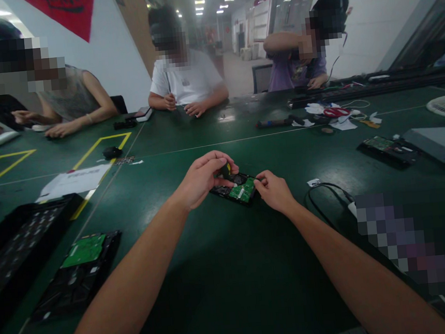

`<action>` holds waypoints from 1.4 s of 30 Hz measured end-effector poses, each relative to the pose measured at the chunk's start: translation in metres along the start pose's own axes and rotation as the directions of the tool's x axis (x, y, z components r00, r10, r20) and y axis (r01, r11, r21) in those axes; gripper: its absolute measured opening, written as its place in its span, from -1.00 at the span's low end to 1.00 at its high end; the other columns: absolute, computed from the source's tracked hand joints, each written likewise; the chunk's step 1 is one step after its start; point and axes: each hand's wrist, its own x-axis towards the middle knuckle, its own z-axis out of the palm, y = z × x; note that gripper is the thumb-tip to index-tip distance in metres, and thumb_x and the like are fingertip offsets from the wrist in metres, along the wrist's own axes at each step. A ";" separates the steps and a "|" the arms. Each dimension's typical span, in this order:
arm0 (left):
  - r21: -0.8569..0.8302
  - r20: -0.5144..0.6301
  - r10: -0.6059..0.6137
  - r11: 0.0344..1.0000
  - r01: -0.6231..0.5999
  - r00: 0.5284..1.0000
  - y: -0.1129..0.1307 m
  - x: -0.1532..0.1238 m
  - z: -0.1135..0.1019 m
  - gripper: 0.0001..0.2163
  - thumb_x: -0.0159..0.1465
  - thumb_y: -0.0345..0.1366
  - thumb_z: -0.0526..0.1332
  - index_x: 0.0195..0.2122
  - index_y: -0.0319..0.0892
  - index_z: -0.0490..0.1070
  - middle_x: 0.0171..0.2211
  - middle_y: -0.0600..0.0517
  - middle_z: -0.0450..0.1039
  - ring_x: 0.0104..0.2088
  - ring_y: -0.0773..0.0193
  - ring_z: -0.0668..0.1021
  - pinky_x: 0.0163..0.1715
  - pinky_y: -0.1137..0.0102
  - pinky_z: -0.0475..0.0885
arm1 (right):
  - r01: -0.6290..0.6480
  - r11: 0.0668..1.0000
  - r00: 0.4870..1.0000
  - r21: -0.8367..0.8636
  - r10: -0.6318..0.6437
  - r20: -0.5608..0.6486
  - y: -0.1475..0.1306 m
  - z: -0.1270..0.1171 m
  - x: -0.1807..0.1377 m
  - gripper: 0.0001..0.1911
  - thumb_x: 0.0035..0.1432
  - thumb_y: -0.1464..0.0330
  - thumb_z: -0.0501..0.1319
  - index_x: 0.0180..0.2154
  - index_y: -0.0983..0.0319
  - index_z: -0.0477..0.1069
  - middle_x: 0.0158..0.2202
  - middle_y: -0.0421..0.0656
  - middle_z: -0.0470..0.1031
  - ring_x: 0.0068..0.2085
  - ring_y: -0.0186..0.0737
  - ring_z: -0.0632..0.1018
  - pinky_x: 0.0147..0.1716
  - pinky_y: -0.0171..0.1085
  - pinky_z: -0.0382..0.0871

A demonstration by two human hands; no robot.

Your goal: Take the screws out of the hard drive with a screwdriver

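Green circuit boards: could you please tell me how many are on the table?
3 boards: one between the left hand and right hand, one at lower left, one at far right; others may be hidden.

Green table, drive lying on it, second drive and black tray left of it, cable right, paper far left.

We can't read any text here. Red banner on the wall: dark strokes, cropped by the frame and blurred. White sheet on the table: one line of print, too small to make out. Wall boards down the corridor: illegible. Green circuit board under our hands: markings too fine.
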 end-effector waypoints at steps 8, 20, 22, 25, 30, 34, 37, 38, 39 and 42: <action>-0.030 0.019 -0.006 1.000 0.006 1.000 -0.002 0.001 0.000 -0.78 0.35 -0.16 0.24 -0.21 -0.22 0.56 -0.23 -0.09 0.51 -0.11 0.12 0.55 -0.15 0.20 0.63 | 0.005 1.000 1.000 0.004 -0.005 -0.019 0.001 0.002 0.000 -0.82 0.41 0.26 0.21 -0.03 0.17 0.45 -0.25 -0.14 0.66 -0.39 -0.24 0.62 -0.37 -0.29 0.43; -0.040 -0.015 -0.024 0.999 0.023 1.000 -0.008 0.004 -0.003 -0.70 0.37 -0.10 0.24 -0.18 -0.27 0.55 -0.22 -0.14 0.55 -0.11 0.09 0.59 -0.12 0.19 0.61 | 0.000 1.000 1.000 0.007 0.000 -0.010 -0.001 0.000 -0.001 -0.81 0.41 0.27 0.20 -0.02 0.19 0.45 -0.29 -0.15 0.65 -0.39 -0.25 0.63 -0.36 -0.28 0.42; -0.024 -0.021 -0.024 0.999 0.023 1.000 -0.007 0.003 -0.001 -0.68 0.37 -0.05 0.25 -0.18 -0.26 0.55 -0.22 -0.13 0.55 -0.11 0.10 0.59 -0.11 0.20 0.60 | 0.001 1.000 1.000 0.008 -0.001 -0.010 -0.001 0.000 -0.001 -0.81 0.41 0.26 0.20 -0.02 0.19 0.45 -0.28 -0.15 0.65 -0.40 -0.24 0.62 -0.37 -0.28 0.42; 0.020 -0.021 -0.020 1.000 0.020 1.000 -0.005 0.002 0.001 -0.65 0.35 0.00 0.29 -0.19 -0.24 0.57 -0.22 -0.11 0.55 -0.11 0.12 0.58 -0.13 0.25 0.60 | -0.006 1.000 1.000 0.011 0.006 -0.009 -0.001 -0.001 -0.001 -0.81 0.41 0.27 0.20 -0.02 0.18 0.45 -0.28 -0.15 0.65 -0.40 -0.25 0.62 -0.37 -0.28 0.42; 0.058 -0.040 -0.011 0.998 0.013 0.999 -0.003 0.002 0.002 -0.67 0.32 -0.05 0.33 -0.15 -0.24 0.65 -0.15 -0.14 0.55 -0.09 0.13 0.55 -0.18 0.27 0.61 | -0.008 1.000 1.000 0.015 0.008 -0.003 -0.003 -0.001 -0.001 -0.82 0.41 0.27 0.19 -0.02 0.18 0.45 -0.31 -0.17 0.64 -0.40 -0.25 0.62 -0.39 -0.29 0.41; 0.065 -0.082 -0.003 0.998 0.009 0.997 -0.001 0.000 0.003 -0.70 0.31 -0.10 0.34 -0.11 -0.23 0.67 -0.05 -0.17 0.54 -0.10 0.16 0.53 -0.27 0.34 0.60 | -0.012 1.000 1.000 -0.008 0.012 -0.007 -0.001 0.000 0.000 -0.82 0.41 0.26 0.21 -0.03 0.17 0.46 -0.31 -0.17 0.64 -0.39 -0.25 0.62 -0.38 -0.29 0.40; 0.039 -0.067 -0.014 0.999 0.017 0.998 -0.002 0.000 0.003 -0.69 0.31 -0.09 0.34 -0.10 -0.24 0.66 -0.01 -0.17 0.52 -0.11 0.16 0.53 -0.31 0.36 0.60 | -0.007 1.000 1.000 -0.005 0.007 -0.015 0.000 0.001 0.000 -0.82 0.40 0.27 0.21 -0.04 0.18 0.46 -0.31 -0.18 0.64 -0.40 -0.25 0.61 -0.38 -0.29 0.40; 0.030 -0.057 -0.020 0.999 0.022 0.998 -0.003 0.000 0.003 -0.68 0.31 -0.08 0.34 -0.10 -0.23 0.65 -0.02 -0.17 0.52 -0.11 0.16 0.53 -0.30 0.35 0.61 | -0.001 1.000 1.000 -0.001 0.001 -0.015 0.001 0.001 0.000 -0.82 0.40 0.27 0.21 -0.04 0.18 0.45 -0.31 -0.18 0.64 -0.40 -0.25 0.61 -0.38 -0.29 0.40; 0.021 -0.049 -0.023 0.999 0.024 0.999 -0.003 0.000 0.002 -0.68 0.31 -0.08 0.34 -0.10 -0.23 0.64 -0.03 -0.16 0.51 -0.12 0.16 0.54 -0.29 0.34 0.62 | 0.002 1.000 1.000 0.003 -0.002 -0.017 0.001 0.001 0.000 -0.82 0.40 0.26 0.20 -0.04 0.18 0.45 -0.31 -0.18 0.64 -0.40 -0.25 0.61 -0.38 -0.29 0.40; -0.001 -0.035 -0.018 1.000 0.018 0.999 -0.005 0.001 0.001 -0.70 0.32 -0.08 0.34 -0.11 -0.22 0.60 -0.09 -0.12 0.51 -0.12 0.16 0.56 -0.26 0.29 0.64 | 0.004 1.000 1.000 0.008 -0.004 -0.014 0.001 0.001 -0.001 -0.82 0.41 0.26 0.20 -0.03 0.18 0.45 -0.30 -0.17 0.64 -0.39 -0.25 0.62 -0.38 -0.30 0.39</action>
